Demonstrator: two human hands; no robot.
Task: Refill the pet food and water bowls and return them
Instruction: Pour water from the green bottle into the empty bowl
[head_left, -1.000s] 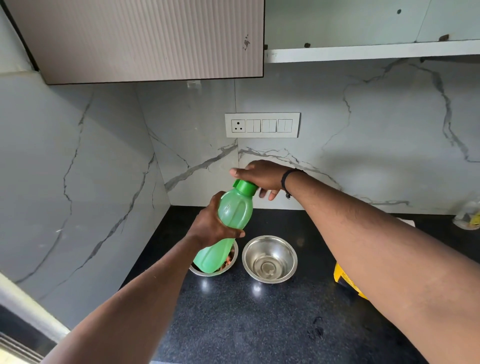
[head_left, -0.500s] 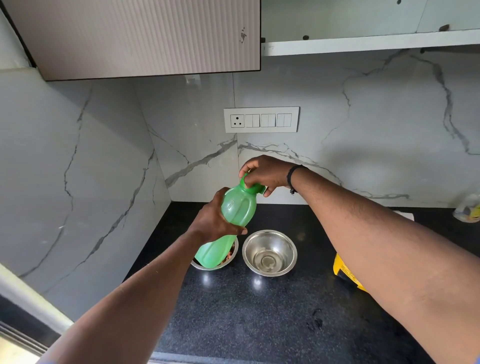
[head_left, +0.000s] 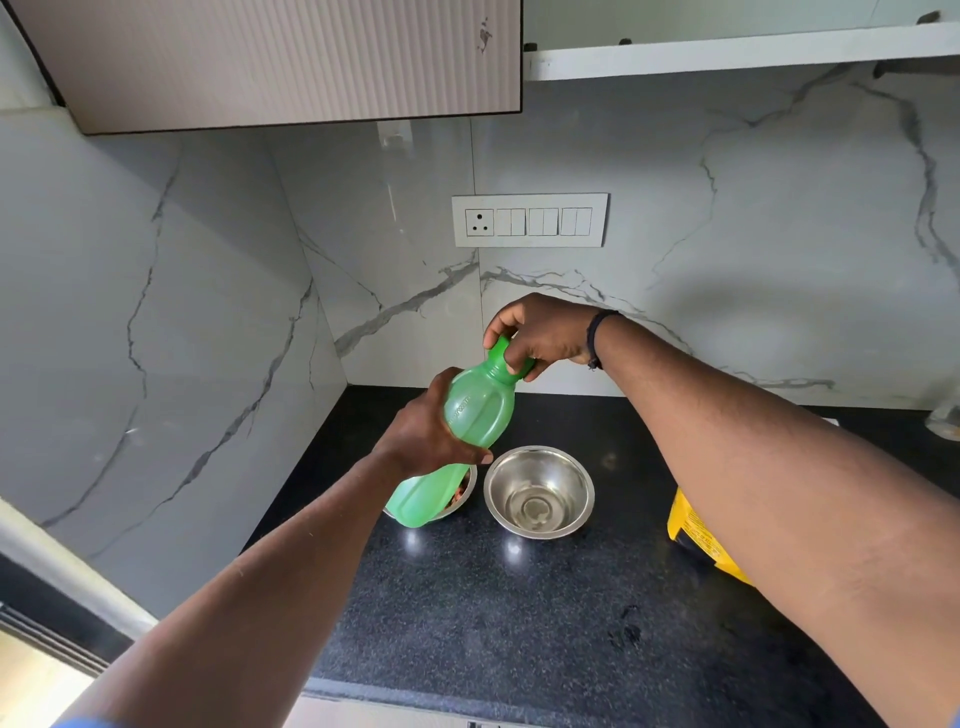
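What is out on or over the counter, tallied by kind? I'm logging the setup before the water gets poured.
Steel bowls: 2, one holding food, one with a little water
Green bottle: 1, held by the left hand, right hand on its cap
Yellow packet: 1
Total: 4

Green plastic bottle (head_left: 478, 415): tilted, cap end raised toward the wall, base low above the left bowl, held clear of the table. Green cap (head_left: 503, 352): seated on the neck. Empty steel bowl (head_left: 539, 491): upright on the table, shiny inside. Second steel bowl (head_left: 464, 493): just beside it on the left, mostly hidden behind the bottle, reddish-brown contents showing.
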